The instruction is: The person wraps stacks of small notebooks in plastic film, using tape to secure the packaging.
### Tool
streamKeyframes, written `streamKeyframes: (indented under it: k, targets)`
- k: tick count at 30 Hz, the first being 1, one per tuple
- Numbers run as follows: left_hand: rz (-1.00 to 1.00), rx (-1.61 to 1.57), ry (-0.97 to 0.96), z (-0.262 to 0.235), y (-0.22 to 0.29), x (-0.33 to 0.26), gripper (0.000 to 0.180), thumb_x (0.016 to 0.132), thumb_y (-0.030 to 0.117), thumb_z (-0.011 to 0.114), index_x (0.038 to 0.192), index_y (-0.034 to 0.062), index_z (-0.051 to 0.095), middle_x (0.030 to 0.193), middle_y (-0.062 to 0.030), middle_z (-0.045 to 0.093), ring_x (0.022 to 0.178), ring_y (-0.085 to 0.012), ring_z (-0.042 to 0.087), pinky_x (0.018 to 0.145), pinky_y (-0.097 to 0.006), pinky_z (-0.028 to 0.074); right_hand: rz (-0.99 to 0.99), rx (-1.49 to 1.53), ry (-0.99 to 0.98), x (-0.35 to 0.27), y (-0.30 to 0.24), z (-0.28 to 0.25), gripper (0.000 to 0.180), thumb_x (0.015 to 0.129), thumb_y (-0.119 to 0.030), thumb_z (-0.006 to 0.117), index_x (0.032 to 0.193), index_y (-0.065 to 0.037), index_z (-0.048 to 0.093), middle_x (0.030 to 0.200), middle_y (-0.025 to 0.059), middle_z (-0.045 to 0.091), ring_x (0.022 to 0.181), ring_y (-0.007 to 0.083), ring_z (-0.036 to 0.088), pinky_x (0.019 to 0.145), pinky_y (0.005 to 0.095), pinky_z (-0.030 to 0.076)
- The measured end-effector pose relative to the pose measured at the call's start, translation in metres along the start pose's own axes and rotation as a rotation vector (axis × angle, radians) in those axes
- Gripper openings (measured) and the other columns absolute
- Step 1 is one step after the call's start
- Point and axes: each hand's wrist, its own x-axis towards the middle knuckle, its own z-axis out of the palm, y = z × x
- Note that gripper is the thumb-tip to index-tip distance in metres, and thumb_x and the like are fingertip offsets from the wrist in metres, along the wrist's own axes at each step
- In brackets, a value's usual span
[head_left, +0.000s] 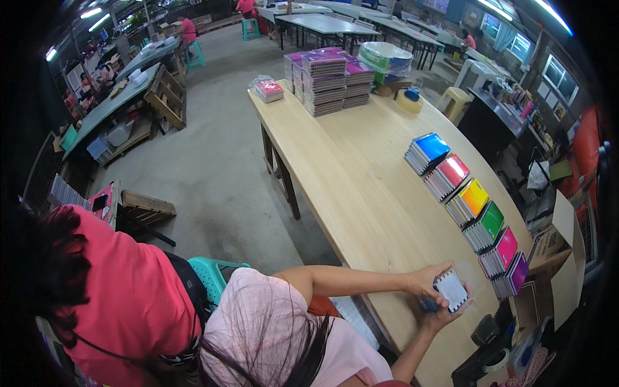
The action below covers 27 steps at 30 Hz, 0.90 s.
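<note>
Spiral-bound bundle (452,292), white face showing, is over the surface (367,193) near the coloured notebook row (476,195), grasped between left hand (428,282) and right hand (443,316); even pressure from both sides should keep edges flush.

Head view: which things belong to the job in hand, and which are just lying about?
Likely in the job:
white spiral-bound bundle, in left hand and right hand
six coloured spiral notebook stacks

Probably just lying about:
black phone
yellowish tape roll
plastic-wrapped red pack
</note>
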Motion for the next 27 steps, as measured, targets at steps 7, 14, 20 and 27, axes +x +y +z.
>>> streamKeyframes:
  k: [7, 14, 20, 27]
  targets:
    - [0.294, 0.455, 0.280, 0.002, -0.008, 0.004, 0.112, 0.053, 0.059, 0.089, 0.136, 0.0034, 0.038, 0.139, -0.0203, 0.037, 0.129, -0.0343, 0.039, 0.108, -0.044, 0.034, -0.157, -0.166, 0.059, 0.024, -0.013, -0.017, 0.131, 0.053, -0.081, 0.074, 0.143, 0.005, 0.033, 0.141, 0.0184, 0.037, 0.134, 0.0323, 0.037, 0.108, 0.0481, 0.034]
    - [0.293, 0.314, 0.512, 0.020, 0.024, -0.018, 0.091, 0.061, 0.038, 0.092, 0.130, 0.0086, 0.040, 0.140, -0.0188, 0.027, 0.126, -0.0352, 0.041, 0.099, -0.045, 0.045, -0.450, -0.733, -0.236, 0.055, -0.134, -0.014, 0.073, 0.058, -0.054, 0.086, 0.112, -0.010, 0.065, 0.147, 0.0193, 0.036, 0.139, 0.0375, 0.031, 0.113, 0.0542, 0.024]
    - [0.311, 0.626, 0.382, 0.028, 0.034, -0.015, 0.075, 0.063, 0.039, 0.090, 0.120, 0.0095, 0.052, 0.140, -0.0198, 0.025, 0.124, -0.0370, 0.041, 0.100, -0.048, 0.044, -0.423, -0.983, -0.549, 0.057, -0.158, -0.025, 0.019, 0.067, -0.021, 0.081, 0.075, -0.010, 0.069, 0.139, 0.0138, 0.049, 0.140, 0.0394, 0.031, 0.113, 0.0567, 0.023]
    - [0.452, 1.092, 0.094, 0.009, 0.068, -0.015, 0.053, 0.067, 0.045, 0.082, 0.108, 0.0155, 0.069, 0.124, -0.0114, 0.049, 0.116, -0.0330, 0.044, 0.098, -0.045, 0.037, -0.136, -0.515, -0.149, 0.084, -0.146, -0.032, 0.021, 0.068, -0.016, 0.082, 0.079, -0.006, 0.067, 0.128, 0.0143, 0.056, 0.132, 0.0379, 0.043, 0.111, 0.0504, 0.030]
